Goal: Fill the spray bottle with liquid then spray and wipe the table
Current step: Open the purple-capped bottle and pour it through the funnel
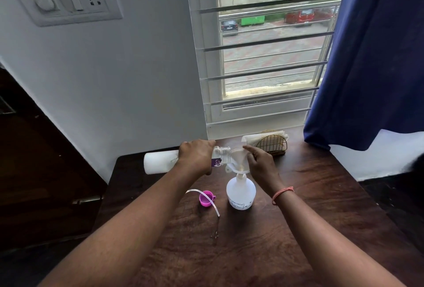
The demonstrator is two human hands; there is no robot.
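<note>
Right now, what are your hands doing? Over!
Left hand grips tipped refill bottle over funnel. Right hand pinches funnel rim, seated in spray bottle. Pink cap and tube beside it, clear.

Dark glossy wood-grain table [286,229], translucent plastic spray bottle [241,191], clear plastic funnel [239,159], glossy pink plastic cap [206,198]

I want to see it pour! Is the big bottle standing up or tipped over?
Tipped. The left hand holds the big bottle on its side, its open mouth at the funnel in the spray bottle.
</note>
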